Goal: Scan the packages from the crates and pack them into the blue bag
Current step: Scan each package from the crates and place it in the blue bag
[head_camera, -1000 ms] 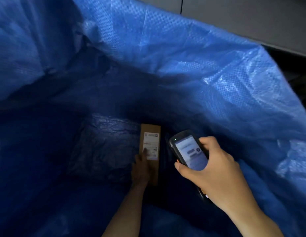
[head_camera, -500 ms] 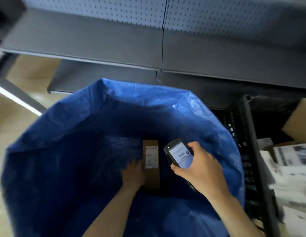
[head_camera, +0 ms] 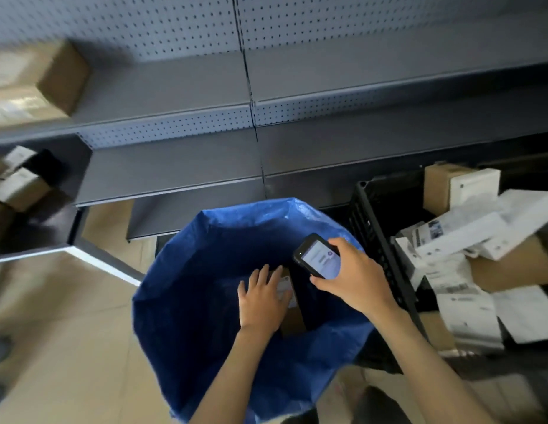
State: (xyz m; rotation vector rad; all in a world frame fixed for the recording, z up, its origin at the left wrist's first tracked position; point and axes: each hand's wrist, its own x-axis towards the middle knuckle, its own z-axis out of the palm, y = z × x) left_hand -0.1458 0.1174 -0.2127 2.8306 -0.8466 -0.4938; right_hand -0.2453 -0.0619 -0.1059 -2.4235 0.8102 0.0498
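Package: a brown box with a white label lies flat on the bottom of the blue bag, toward the bag's right wall.
Left hand: the left hand is released, with fingers straight and spread and nothing in it. It hangs over the box's left edge, and contact cannot be told from here.
Change: a second ago this hand lay pressed on the box, deep in the bag. Now it sits higher and looser, and the view has pulled back from inside the bag to above its rim.
Meaning: this package looks packed and let go, so the next step is probably a fresh one from the crate.
Right hand: the right hand grasps the scanner as before, screen lit and facing up, over the bag's right rim.
Crate: a black crate stands just beside the bag's right rim. White and brown packages are piled in it, so plenty are left.
Behind: grey shelves stand behind the bag, with a cardboard box at the far left corner.
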